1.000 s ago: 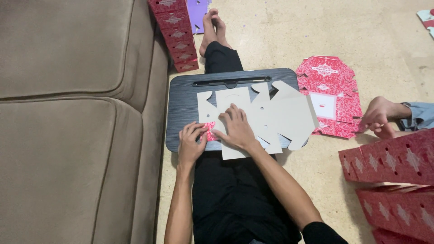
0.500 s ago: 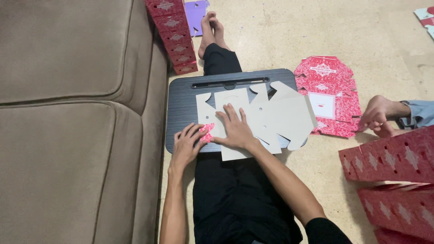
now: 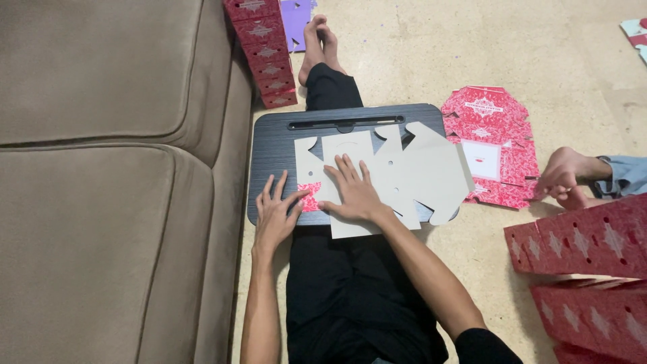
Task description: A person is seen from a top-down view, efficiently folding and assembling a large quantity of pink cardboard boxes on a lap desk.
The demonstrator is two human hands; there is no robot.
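While flat, cardboard blank lies under right hand fingers.

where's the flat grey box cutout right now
In the head view the flat grey box cutout lies plain side up on the dark lap tray, centre frame, pressed by the right hand, with the left hand at its folded red flap.

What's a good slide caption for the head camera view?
Both hands, left hand and right hand, press a flat grey box blank on a dark lap tray beside a sofa.
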